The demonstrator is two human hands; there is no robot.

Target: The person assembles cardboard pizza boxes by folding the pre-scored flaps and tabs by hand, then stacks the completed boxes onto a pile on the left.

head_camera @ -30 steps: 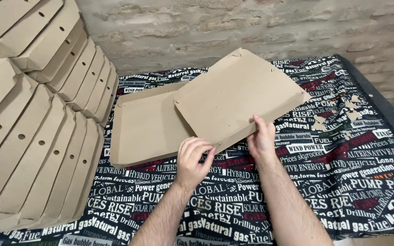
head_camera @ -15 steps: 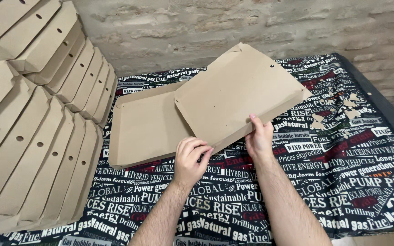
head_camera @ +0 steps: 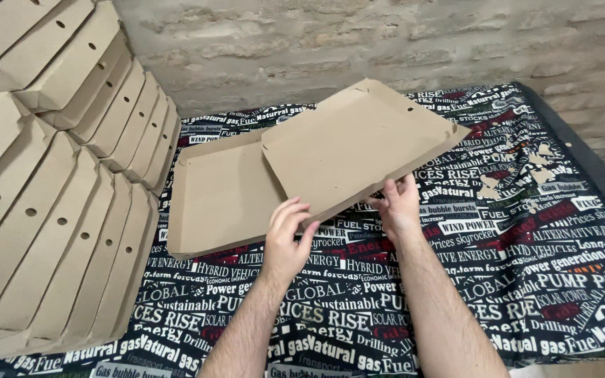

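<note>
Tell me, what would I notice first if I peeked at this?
The big brown cardboard box in the middle, half unfolded, with its lid tilted up by the left hand and right hand at its near edge. Next, the tall stacks of folded boxes leaning along the left side. Under it all lies a black cloth covered in white and red words.

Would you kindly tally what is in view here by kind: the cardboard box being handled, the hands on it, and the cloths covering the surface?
Flat cardboard box, part-folded, one panel lifted: 1
Hands on its near edge, left hand and right hand: 2
Printed cloth under it: 1
Total: 4
The folded boxes stacked at left run out of frame, so they are left uncounted.
</note>
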